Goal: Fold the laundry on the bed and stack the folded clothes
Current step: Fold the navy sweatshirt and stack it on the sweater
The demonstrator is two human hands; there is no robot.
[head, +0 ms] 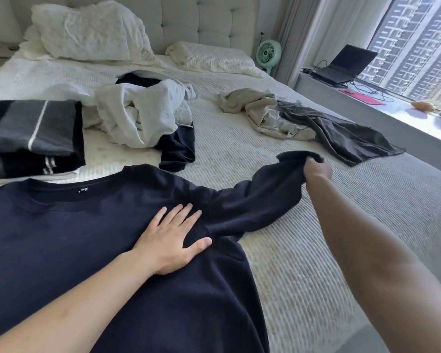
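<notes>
A green fan [268, 52] stands beside the tufted headboard [201, 19]. An open black laptop [341, 66] sits on the window ledge [382, 115], cables trailing, a pink pad [364, 98] beside it. Two pillows [87, 31] lie against the headboard. Grey curtain [298, 26] hangs nearby.

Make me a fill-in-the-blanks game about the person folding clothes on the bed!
1. The left hand presses flat on the navy ____.
2. The right hand grips the end of its ____.
3. The folded stack lies to the ____ of the white pile.
4. By the window stands an open ____.

Missing words: sweatshirt; sleeve; left; laptop
</notes>
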